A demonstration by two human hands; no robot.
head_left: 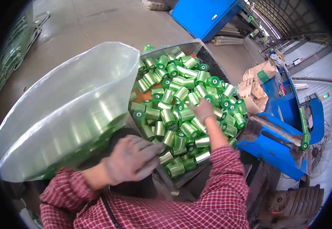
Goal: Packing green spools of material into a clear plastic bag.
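A heap of small green film rolls (168,116), shiny and wound on hollow cores, fills a wide grey bin (192,46) in front of me. My right hand (205,110), in a pale glove, reaches into the middle of the heap. Its fingers curl against one green film roll (187,115). At the bin's near left side, my left hand (133,157) hovers in a grey-white glove, fingers stretched out with nothing visible in them. A large clear plastic bag (72,99) stands open left of the bin, with green rolls showing through its lower side.
Blue machinery (272,145) with a worn metal ledge stands close on the right. Crumpled brown paper sacks (251,91) lie behind it. A blue cabinet (208,15) is at the far side, on the concrete floor (82,26). A rusty motor-like housing (293,204) sits lower right.
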